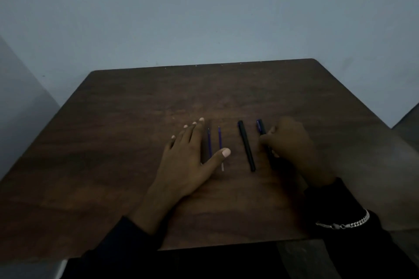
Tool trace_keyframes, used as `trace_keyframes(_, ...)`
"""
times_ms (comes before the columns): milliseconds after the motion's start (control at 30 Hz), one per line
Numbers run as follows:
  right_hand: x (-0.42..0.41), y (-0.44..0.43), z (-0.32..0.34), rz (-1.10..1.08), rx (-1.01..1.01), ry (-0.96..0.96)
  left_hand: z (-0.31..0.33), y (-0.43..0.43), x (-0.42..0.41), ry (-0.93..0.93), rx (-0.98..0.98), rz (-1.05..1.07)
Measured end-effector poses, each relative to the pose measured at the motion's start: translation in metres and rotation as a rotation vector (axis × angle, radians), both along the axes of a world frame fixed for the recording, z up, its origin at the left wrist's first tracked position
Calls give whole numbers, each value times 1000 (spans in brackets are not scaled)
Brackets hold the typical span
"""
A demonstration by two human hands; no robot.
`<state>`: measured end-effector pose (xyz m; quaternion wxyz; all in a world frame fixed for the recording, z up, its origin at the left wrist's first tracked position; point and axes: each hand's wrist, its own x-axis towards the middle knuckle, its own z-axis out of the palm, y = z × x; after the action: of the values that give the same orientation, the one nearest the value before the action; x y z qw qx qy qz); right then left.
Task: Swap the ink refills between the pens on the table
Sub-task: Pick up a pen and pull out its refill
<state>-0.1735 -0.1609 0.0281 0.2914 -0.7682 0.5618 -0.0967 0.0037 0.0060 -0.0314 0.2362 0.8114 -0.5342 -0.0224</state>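
- While the light was low and everything looked dusky, the dark wooden table [136, 120] filled the lower half of the frame, with a plain bluish wall [204, 18] above it.
- Just left of centre, the left hand [188, 161] lay flat on the table with its fingers straight and fanned out, holding nothing. Its thumb [223, 153] stretched to the right across the lower part of one refill.
- Two thin blue refills lay side by side near the centre, running up and down the frame. The left refill [209, 145] sat right against the edge of the index finger. The right refill [220, 140] was just beside it, its pale lower end poking out below the thumb.
- To the right of the refills a black pen [246, 146] lay on the table, slightly slanted with its upper end leaning left, apart from both hands.
- Right of centre, the right hand [290, 142] looked somewhat blurred, its fingers curled round the lower part of a blue-tipped pen [260, 127]. That pen's upper end stuck out above the knuckles, just right of the black pen. I couldn't tell whether it was lifted or touching the table.
- Dark sleeves [127, 240] covered both forearms at the bottom of the frame, and a silver chain bracelet [347, 223] sat over the right one at lower right.
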Motion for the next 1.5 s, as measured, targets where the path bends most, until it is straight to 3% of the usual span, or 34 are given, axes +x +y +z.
trace_keyframes(133, -3, 7, 2, 3, -49, -123, 4, 2, -3, 19, -56, -13)
trace_keyframes(333, -4, 19, 11, 107, -211, -364, 13, 1, 1, 251, -332, 10)
trace_keyframes(533, 6, 33, 16, 247, 10, -717, 20, -1, -7, 612, -436, -106)
trace_keyframes(600, 13, 39, 13, 293, 90, -751, 21, -3, -10, 723, -408, -172)
trace_keyframes(700, 35, 59, 12, 383, 193, -787, 28, 11, 0, 715, -417, -221)
trace_keyframes(867, 45, 56, 1, 387, 167, -753, 28, 5, -6, 815, -435, -194)
trace_keyframes(967, 48, 50, 2, 364, 146, -780, 27, 6, -5, 747, -461, -166)
trace_keyframes(1133, 55, 46, -3, 352, 141, -922, 24, 6, -4, 411, -414, -168)
trace_keyframes(1267, 57, 46, -9, 407, 190, -1013, 23, 5, -4, 373, -503, -203)
trace_keyframes(1500, 59, 51, -10, 479, 196, -1006, 23, 2, -5, 330, -546, -145)
